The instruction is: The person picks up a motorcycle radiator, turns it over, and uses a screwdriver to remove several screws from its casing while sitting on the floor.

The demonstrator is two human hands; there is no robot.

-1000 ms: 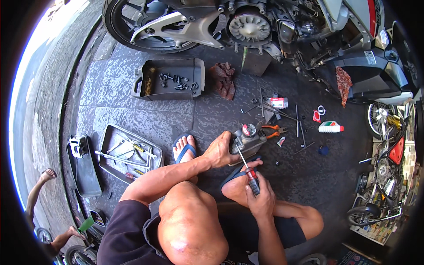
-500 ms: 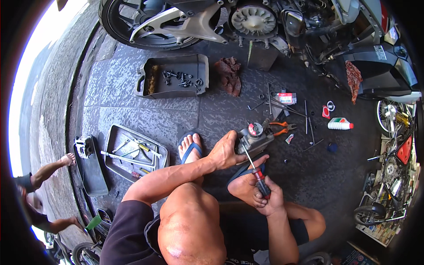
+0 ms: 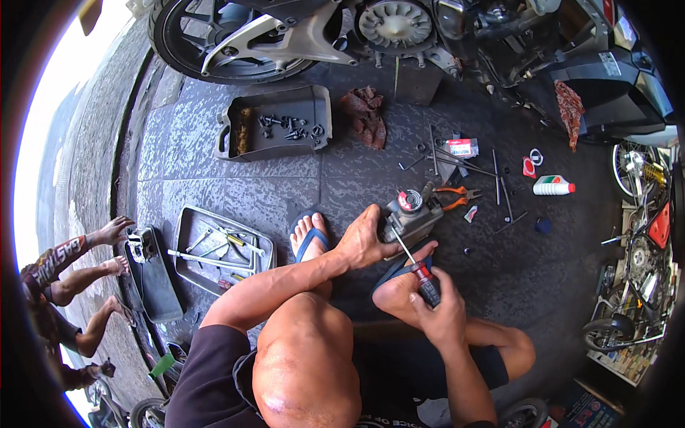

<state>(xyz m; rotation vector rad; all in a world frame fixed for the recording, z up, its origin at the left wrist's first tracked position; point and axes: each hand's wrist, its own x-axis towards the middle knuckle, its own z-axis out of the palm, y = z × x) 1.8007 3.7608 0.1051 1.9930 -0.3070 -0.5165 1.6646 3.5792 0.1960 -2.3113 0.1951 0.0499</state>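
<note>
My left hand (image 3: 362,239) grips the near left side of a grey metal engine part (image 3: 414,222), which has a round red-and-white piece on top. The part is held up above my right foot. In my right hand (image 3: 441,308) is a screwdriver (image 3: 427,284) with a red and black handle, held between thumb and fingers. Its shaft slants up and left, and the tip meets the near side of the engine part; the exact contact is too small to tell. Orange-handled pliers (image 3: 459,197) lie on the floor just beyond the part.
A black cut-open container (image 3: 239,153) with bolts sits ahead, beside a red rag (image 3: 365,118). At left lie a metal tool tray (image 3: 187,221) and a dark tray (image 3: 160,303), with another person's hand (image 3: 113,230) nearby. A white bottle (image 3: 554,186) and rods lie right; a motorcycle (image 3: 307,36) stands beyond.
My right hand has shifted on the screwdriver handle, its fingers now reaching further along it. At left, the other person's hand has come in close to the metal piece on the dark tray.
</note>
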